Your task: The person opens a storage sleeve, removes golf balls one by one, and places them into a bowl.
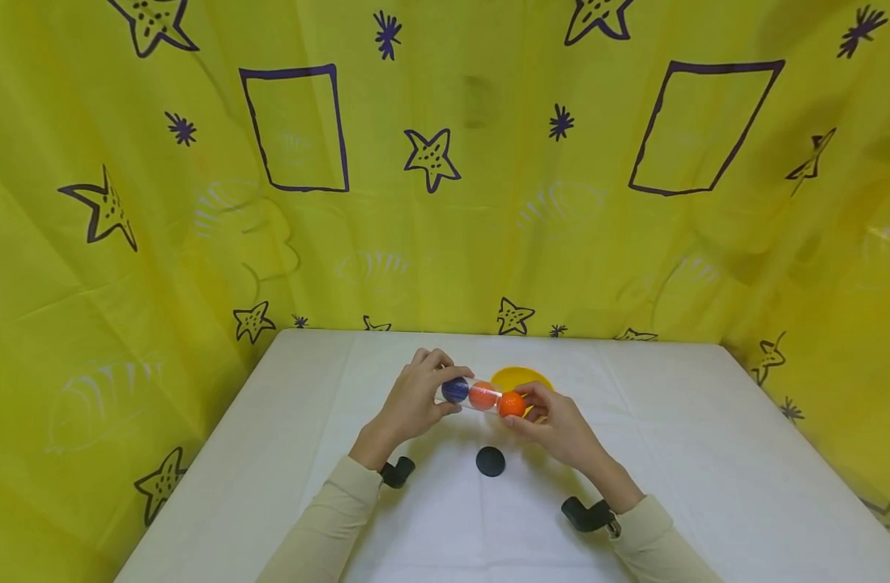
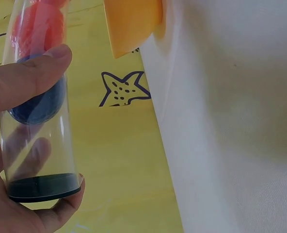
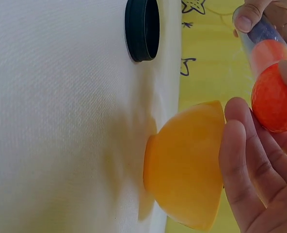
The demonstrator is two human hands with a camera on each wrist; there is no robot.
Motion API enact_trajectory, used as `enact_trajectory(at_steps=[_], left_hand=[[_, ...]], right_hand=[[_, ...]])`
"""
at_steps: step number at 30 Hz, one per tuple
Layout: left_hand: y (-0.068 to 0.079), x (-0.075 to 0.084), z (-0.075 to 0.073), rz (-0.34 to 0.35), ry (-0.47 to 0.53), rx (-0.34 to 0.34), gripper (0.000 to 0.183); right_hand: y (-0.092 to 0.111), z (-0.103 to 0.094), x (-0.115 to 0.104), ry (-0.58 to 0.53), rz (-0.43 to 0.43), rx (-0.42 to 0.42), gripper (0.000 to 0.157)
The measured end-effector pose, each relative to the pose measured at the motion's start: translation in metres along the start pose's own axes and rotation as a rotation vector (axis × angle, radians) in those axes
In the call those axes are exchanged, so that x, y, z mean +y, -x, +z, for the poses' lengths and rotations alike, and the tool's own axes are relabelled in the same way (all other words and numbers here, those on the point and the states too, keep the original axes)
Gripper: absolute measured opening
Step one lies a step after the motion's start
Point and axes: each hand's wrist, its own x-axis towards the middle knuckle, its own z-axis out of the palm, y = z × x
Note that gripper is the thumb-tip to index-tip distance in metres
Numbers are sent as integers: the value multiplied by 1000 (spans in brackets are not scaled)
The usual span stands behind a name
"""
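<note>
My left hand (image 1: 415, 394) grips a clear plastic tube (image 2: 61, 141) with a dark cap on its closed end. Inside the tube sit a dark blue ball (image 1: 455, 390) and a red-orange ball (image 1: 482, 395), side by side. An orange dimpled ball (image 3: 275, 98) is pinched between the thumb and fingers of my right hand (image 1: 559, 423), right at the tube's open end. The tube is held above the table, tilted slightly down toward the right in the head view. Just behind the right fingers stands a yellow bowl (image 3: 189, 165), partly hidden by that hand in the head view.
A round black cap (image 1: 491, 461) lies on the white table (image 1: 430, 518), nearer to me than the tube. Yellow curtains (image 1: 481, 227) with star drawings hang behind the table and along both sides. Black camera mounts (image 1: 586, 515) are strapped at the wrists.
</note>
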Motion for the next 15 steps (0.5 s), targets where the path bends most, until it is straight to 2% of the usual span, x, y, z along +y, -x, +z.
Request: enact_trajectory(at_steps=[7, 15], left_hand=[[1, -2, -1, 7, -15, 8, 47], [0, -5, -1, 3, 6, 11, 48]], right_hand=[[-1, -3, 2, 51, -17, 62, 37], [-2, -12, 5, 97, 51, 115, 44]])
